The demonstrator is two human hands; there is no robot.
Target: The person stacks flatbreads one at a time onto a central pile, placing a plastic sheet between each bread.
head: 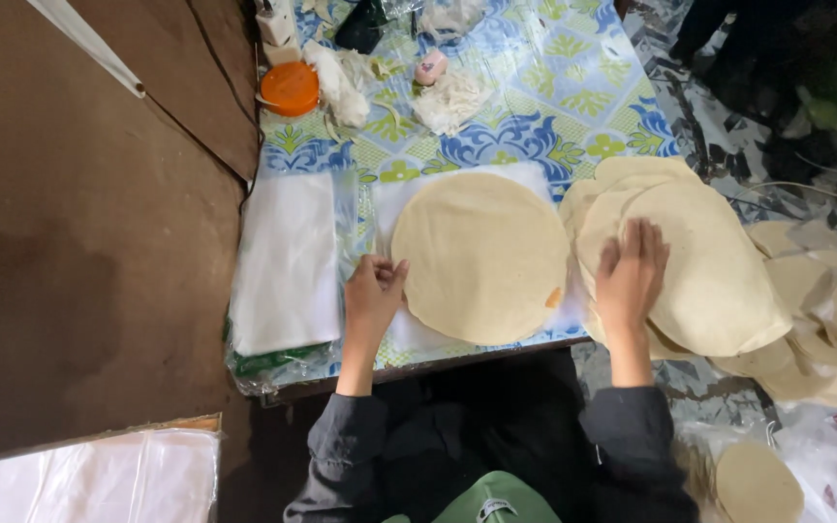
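A round pale flatbread point(481, 254) lies flat on a white plastic sheet point(409, 199) in the middle of the table. My left hand point(372, 295) rests at its left edge, fingers curled on the edge of the sheet. My right hand point(632, 276) lies flat, fingers spread, on top of a stack of similar flatbreads point(719, 261) at the table's right edge. Dark sleeves cover both forearms.
A pile of white plastic bags point(288, 257) lies to the left of the flatbread. At the back of the patterned tablecloth point(554, 87) sit an orange lid point(290, 87), crumpled plastic point(341, 82) and a pink object point(429, 66). More flatbreads point(825, 320) spill to the right. A brown wall point(89, 213) borders the left.
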